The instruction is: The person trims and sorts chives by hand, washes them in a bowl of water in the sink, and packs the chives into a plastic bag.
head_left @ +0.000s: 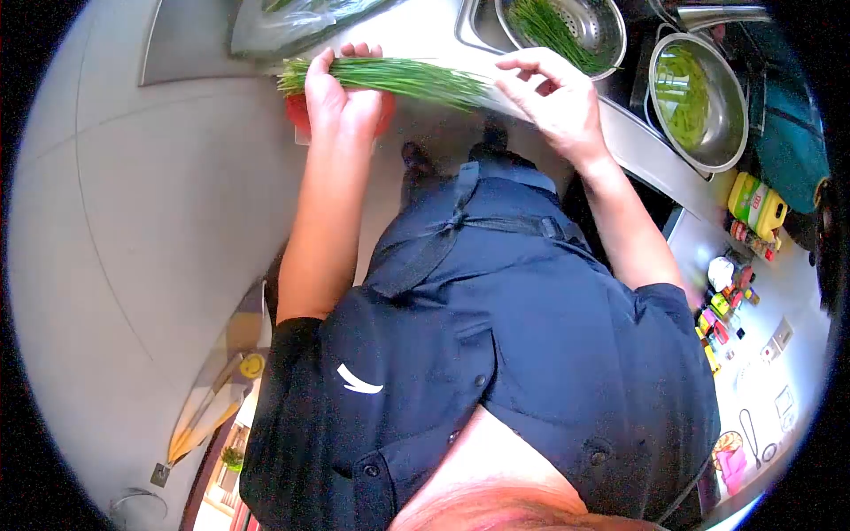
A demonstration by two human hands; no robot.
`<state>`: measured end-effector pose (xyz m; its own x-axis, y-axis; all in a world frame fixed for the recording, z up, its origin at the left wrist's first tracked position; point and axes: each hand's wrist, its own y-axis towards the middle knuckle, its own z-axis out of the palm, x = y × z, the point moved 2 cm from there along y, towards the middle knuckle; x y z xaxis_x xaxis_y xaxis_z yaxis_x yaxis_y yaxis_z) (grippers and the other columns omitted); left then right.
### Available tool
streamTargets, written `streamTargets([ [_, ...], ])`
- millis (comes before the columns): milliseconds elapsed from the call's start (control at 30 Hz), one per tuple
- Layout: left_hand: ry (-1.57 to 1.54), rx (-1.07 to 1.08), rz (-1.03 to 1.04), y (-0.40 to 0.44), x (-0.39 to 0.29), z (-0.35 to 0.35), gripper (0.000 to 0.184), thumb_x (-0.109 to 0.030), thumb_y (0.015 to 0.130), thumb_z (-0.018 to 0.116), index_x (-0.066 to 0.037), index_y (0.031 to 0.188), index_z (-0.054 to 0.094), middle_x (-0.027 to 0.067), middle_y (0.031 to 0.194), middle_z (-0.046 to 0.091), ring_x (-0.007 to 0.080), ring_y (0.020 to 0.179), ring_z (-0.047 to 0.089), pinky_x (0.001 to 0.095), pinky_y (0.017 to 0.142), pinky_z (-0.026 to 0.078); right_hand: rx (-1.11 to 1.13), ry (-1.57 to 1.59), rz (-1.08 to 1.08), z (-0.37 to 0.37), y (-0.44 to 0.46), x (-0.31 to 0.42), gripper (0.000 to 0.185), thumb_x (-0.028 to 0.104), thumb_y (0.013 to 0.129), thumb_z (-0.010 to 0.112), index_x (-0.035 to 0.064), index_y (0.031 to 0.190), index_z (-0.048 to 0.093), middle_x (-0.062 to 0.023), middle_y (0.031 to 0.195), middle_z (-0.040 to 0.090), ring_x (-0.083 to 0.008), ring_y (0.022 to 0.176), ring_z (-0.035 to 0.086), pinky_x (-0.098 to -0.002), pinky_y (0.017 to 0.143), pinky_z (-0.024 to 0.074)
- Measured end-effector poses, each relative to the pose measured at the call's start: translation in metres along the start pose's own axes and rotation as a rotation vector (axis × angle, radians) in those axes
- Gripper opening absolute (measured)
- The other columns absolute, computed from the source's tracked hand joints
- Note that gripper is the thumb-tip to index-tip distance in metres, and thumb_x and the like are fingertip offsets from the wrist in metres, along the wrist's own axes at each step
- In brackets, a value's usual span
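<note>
My left hand, palm up with its fingers curled, holds a long bundle of green garlic chives. The bundle lies crosswise in front of me, its cut ends sticking out to the left and the thin far ends blurred on the right. Close to those right-hand ends is my right hand, with fingers bent and spaced apart; I see nothing held in it. Below my left hand a round red object is partly covered.
More green chives lie in a metal colander at the sink. A steel pot with green pieces in liquid stands right of it. A clear plastic bag is at upper left. Bottles, including a yellow one, line the right side.
</note>
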<state>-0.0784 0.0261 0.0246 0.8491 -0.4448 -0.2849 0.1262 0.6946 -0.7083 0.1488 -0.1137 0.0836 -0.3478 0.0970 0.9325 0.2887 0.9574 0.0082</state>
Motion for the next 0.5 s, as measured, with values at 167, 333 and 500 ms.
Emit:
streamTargets([
  [167,-0.001,-0.041,0.008,-0.007,0.002,0.004,0.014,-0.013,0.097,0.046,-0.001,0.091,0.047,0.0126,0.088,0.055,0.0285,0.089,0.059,0.0536,0.101,0.046,0.089,-0.193,-0.337,0.009,0.006,0.007,0.024,0.017,0.079,0.078,0.0106,0.102,0.074,-0.0043,0.086,0.067,-0.0147,0.074,0.062,-0.0276,0.064,0.0492],
  [333,-0.039,-0.073,-0.038,-0.014,0.003,0.003,0.014,-0.012,0.095,0.048,0.001,0.091,0.045,0.0131,0.085,0.052,0.0307,0.094,0.058,0.0594,0.108,0.040,0.221,-0.477,-0.479,0.032,0.004,0.004,0.022,0.019,0.080,0.076,0.0144,0.101,0.075,-0.0052,0.093,0.070,-0.0236,0.082,0.065,-0.0341,0.073,0.0533],
  [500,0.009,0.000,-0.101,-0.025,0.004,-0.003,0.012,-0.015,0.096,0.044,-0.004,0.101,0.045,0.0094,0.089,0.052,0.0282,0.097,0.057,0.0618,0.104,0.042,0.137,-0.541,-0.415,0.036,0.012,-0.009,0.021,0.020,0.080,0.074,0.0148,0.100,0.076,-0.0076,0.092,0.072,-0.0266,0.083,0.067,-0.0352,0.074,0.0544],
])
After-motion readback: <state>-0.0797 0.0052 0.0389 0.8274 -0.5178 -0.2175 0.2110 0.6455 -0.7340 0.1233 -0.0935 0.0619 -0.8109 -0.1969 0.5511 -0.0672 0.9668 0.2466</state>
